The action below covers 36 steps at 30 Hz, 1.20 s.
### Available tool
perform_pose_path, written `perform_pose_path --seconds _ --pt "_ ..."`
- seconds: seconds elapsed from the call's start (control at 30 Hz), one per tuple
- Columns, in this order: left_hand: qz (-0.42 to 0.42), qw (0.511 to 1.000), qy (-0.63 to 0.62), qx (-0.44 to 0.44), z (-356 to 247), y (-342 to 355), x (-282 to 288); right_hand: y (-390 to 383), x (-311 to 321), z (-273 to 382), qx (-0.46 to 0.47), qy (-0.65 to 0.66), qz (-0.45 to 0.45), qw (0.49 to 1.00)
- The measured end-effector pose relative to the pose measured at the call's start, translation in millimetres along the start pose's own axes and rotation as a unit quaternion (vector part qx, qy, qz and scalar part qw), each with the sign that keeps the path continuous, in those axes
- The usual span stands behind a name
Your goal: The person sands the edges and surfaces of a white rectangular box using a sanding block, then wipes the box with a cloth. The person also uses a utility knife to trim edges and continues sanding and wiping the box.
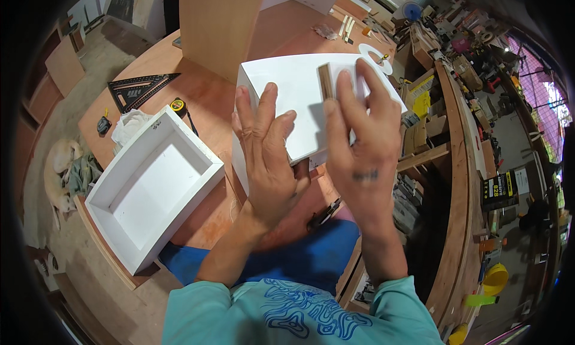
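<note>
A white box-like panel piece (287,87) stands on the wooden workbench (203,99) in front of me. My left hand (269,159) rests flat against its near face, fingers spread and pointing up. My right hand (359,135) presses a small brown wooden block (326,81) against the white top surface, fingers laid over and beside it. An open white drawer box (153,186) lies to the left on the bench, its hollow side up.
A black triangular square (139,88), a yellow tape measure (178,105) and a crumpled white rag (129,126) lie at the bench's left. An upright plywood board (218,24) stands behind. Cluttered shelves (455,75) run along the right. A dog (60,171) lies on the floor, left.
</note>
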State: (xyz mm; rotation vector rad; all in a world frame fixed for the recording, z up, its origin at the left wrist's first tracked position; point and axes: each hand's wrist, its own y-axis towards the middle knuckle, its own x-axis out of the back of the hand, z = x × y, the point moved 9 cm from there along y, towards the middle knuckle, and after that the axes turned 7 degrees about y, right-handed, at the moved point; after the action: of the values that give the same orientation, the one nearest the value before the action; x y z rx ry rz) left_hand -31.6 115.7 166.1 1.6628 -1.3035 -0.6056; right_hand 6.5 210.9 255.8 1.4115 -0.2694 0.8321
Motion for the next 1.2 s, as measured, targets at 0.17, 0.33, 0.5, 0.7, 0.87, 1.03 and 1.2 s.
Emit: perform_pose_path --seconds 0.17,0.33,0.5,0.7,0.87,1.03,1.2 --pt "0.017 0.999 -0.031 0.01 1 -5 -3 -20 12 35 0.018 0.02 0.094 0.995" --pt "0.05 0.998 -0.041 0.008 -2 2 0 -24 19 2 -0.048 0.019 0.123 0.991" --pt "0.055 0.997 -0.045 0.018 -1 -3 -7 -30 57 -135 -0.122 -0.074 0.015 0.99" --pt "0.059 0.998 -0.018 0.012 -2 -4 -2 -37 35 -30 -0.035 -0.006 0.084 0.996" --pt "0.015 1.0 0.016 0.002 11 -7 0 -37 45 -85 -0.028 -0.031 0.034 0.999" --pt "0.017 1.0 0.0 0.01 6 -7 -6 -36 62 -144 -0.101 -0.051 0.028 0.993" --pt "0.03 0.999 0.008 -0.03 -1 -1 1 -40 35 -28 -0.001 0.061 0.087 0.994"
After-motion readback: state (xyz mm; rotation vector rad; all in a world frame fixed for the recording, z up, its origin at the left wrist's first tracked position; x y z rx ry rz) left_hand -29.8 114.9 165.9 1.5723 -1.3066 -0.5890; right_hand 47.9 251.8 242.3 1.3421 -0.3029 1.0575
